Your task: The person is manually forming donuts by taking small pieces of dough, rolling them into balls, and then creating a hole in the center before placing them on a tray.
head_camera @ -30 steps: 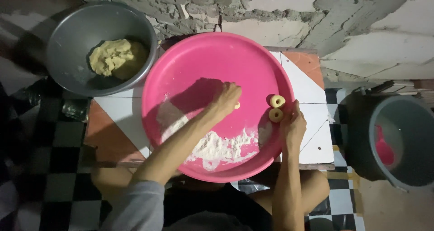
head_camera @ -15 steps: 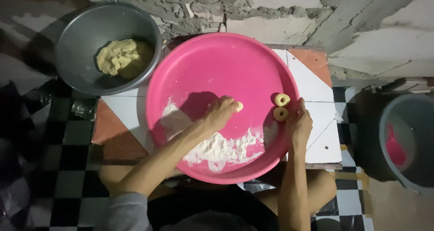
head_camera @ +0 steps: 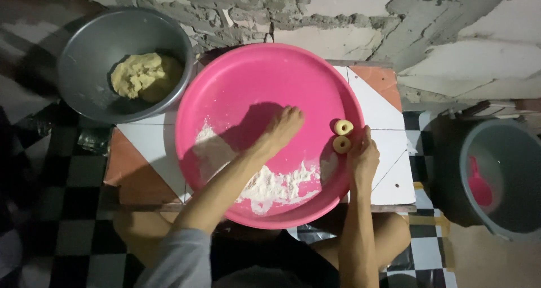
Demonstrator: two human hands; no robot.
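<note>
From the head view, the left hand [head_camera: 282, 129] is lying flat and open, palm down, inside the pink basin [head_camera: 236, 79], while the right hand [head_camera: 362, 157], fingers loosely curled and holding nothing, is touching the nearer of two dough rings [head_camera: 341, 144] by the rim.

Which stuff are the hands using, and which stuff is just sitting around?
Using: pink tray, flour, two dough rings, left hand, right hand.

Sitting around: grey bowl of dough, bucket with pink scoop, tiled board.
</note>
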